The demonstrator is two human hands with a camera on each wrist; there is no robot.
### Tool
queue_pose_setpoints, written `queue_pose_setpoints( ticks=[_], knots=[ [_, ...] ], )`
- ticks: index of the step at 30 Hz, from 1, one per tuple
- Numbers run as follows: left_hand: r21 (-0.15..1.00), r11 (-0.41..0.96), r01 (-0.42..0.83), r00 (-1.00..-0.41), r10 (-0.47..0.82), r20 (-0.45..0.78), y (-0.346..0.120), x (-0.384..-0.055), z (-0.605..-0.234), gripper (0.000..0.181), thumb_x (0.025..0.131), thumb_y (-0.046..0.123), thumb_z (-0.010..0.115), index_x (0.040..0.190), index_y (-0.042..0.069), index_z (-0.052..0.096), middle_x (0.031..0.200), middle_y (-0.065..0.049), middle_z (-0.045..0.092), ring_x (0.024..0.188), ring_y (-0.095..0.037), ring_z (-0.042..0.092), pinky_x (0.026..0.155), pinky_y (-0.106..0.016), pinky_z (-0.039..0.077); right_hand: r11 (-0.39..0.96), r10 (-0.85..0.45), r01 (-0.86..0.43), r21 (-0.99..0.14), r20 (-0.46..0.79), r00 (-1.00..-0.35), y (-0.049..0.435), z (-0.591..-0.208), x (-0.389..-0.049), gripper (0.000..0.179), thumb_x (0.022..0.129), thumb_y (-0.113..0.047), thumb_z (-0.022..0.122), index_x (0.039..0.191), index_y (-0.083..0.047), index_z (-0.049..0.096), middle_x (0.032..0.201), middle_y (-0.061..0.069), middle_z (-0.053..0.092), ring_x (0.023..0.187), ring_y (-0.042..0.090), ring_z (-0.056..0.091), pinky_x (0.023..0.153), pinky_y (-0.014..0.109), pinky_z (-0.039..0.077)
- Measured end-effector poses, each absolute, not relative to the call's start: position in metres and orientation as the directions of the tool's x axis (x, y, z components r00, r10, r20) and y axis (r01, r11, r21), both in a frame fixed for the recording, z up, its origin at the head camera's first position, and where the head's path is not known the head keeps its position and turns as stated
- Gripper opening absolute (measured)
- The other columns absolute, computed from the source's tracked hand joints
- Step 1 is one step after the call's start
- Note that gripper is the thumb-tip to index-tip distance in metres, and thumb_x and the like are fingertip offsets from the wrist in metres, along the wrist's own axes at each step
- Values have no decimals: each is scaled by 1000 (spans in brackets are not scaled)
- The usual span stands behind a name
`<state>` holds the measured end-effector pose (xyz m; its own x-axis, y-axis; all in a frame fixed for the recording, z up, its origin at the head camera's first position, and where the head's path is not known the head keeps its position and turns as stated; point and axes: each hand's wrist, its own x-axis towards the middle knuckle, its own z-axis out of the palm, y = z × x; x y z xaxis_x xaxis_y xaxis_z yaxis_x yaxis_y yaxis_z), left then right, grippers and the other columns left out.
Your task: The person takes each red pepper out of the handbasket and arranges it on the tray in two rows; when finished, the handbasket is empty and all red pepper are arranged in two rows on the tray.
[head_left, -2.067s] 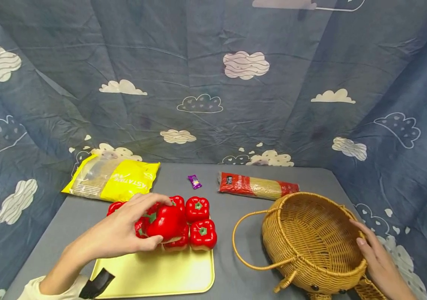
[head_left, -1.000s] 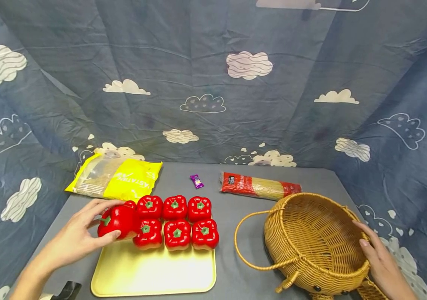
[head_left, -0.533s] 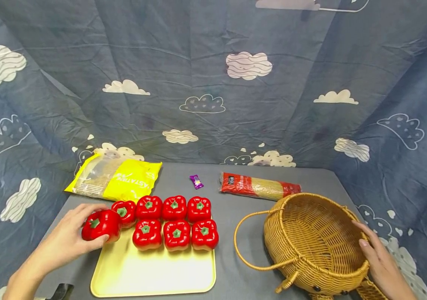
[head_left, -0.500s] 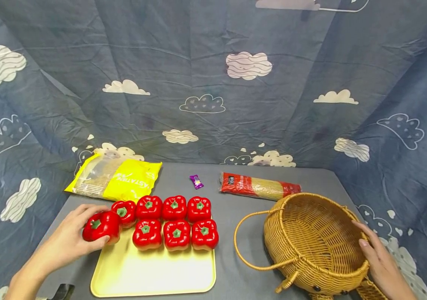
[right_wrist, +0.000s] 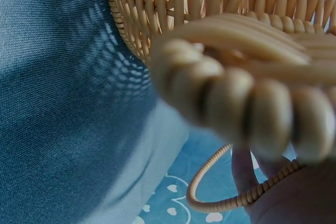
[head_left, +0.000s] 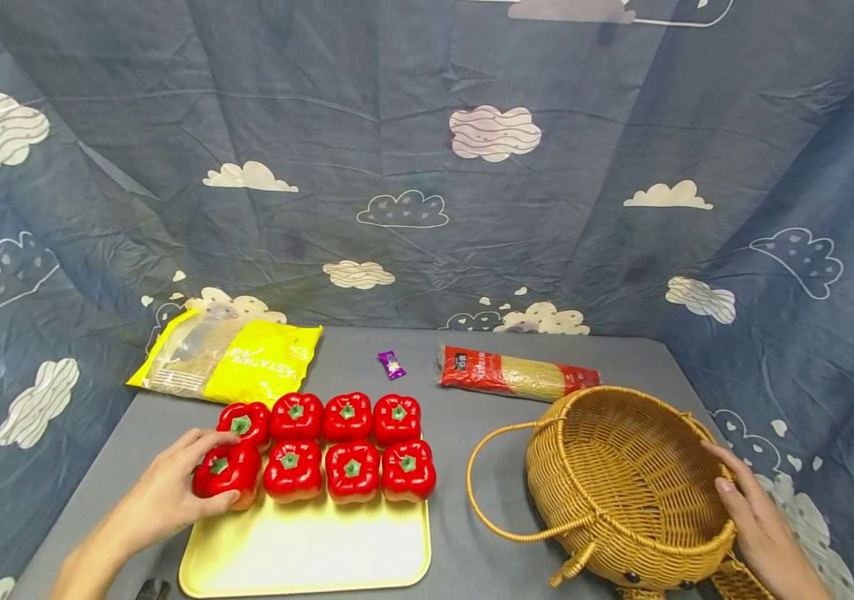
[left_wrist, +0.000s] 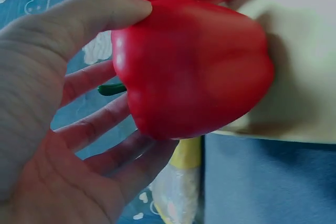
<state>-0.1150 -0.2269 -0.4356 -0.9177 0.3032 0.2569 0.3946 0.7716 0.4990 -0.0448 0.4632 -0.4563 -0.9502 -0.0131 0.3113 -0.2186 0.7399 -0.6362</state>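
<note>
My left hand (head_left: 172,487) grips a red bell pepper (head_left: 230,475) at the left end of the near row on a yellow tray (head_left: 307,550). In the left wrist view, the thumb lies on one side of this pepper (left_wrist: 194,72) and the fingers on the other, its green stem towards the palm. Several more red peppers (head_left: 352,471) stand beside it in two rows, stems up. At the right, my right hand (head_left: 760,521) holds the rim of a tilted wicker basket (head_left: 557,475), thumb at the inside and the other fingers mostly hidden behind.
A yellow pasta bag (head_left: 254,358) lies behind the peppers at the left. Further along the back are a small purple wrapped sweet (head_left: 392,365) and a red pack of spaghetti (head_left: 516,372). The basket's looped handle (head_left: 471,483) sticks out towards the tray. Cloud-patterned cloth hangs behind.
My left hand has carried the pepper left from above the others, past the tray's left edge, then back right and down into the near row's left end. The right hand stays on the basket.
</note>
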Motion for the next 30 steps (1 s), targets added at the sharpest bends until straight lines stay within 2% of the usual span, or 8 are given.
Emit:
queue_pose_setpoints(
  ticks=[9, 16, 30],
  knots=[
    [450, 779, 437, -886, 287, 363, -222, -110, -449, 59, 65, 27, 95, 116, 13, 68, 111, 1, 64, 99, -25, 63, 81, -39, 55, 758, -16, -172, -629, 246, -969, 466, -454, -46, 50, 110, -11, 33, 159, -9, 23, 142, -39, 20, 125, -27, 17, 92, -6, 15],
    [444, 773, 454, -874, 290, 389, -216, -111, -452, 61, 62, 28, 96, 115, 13, 69, 112, -1, 64, 100, -26, 61, 83, -50, 51, 764, -42, -209, -610, 277, -960, 467, -451, -49, 50, 108, -9, 36, 157, -7, 26, 143, -38, 22, 128, -25, 17, 94, -6, 15],
    [437, 770, 464, -864, 285, 416, -217, -109, -453, 63, 60, 29, 96, 115, 16, 69, 113, 2, 63, 100, -19, 58, 80, -37, 51, 789, -66, -219, -575, 274, -959, 469, -451, -49, 50, 108, -10, 38, 157, -9, 28, 144, -40, 20, 128, -27, 15, 94, -7, 12]
  ],
)
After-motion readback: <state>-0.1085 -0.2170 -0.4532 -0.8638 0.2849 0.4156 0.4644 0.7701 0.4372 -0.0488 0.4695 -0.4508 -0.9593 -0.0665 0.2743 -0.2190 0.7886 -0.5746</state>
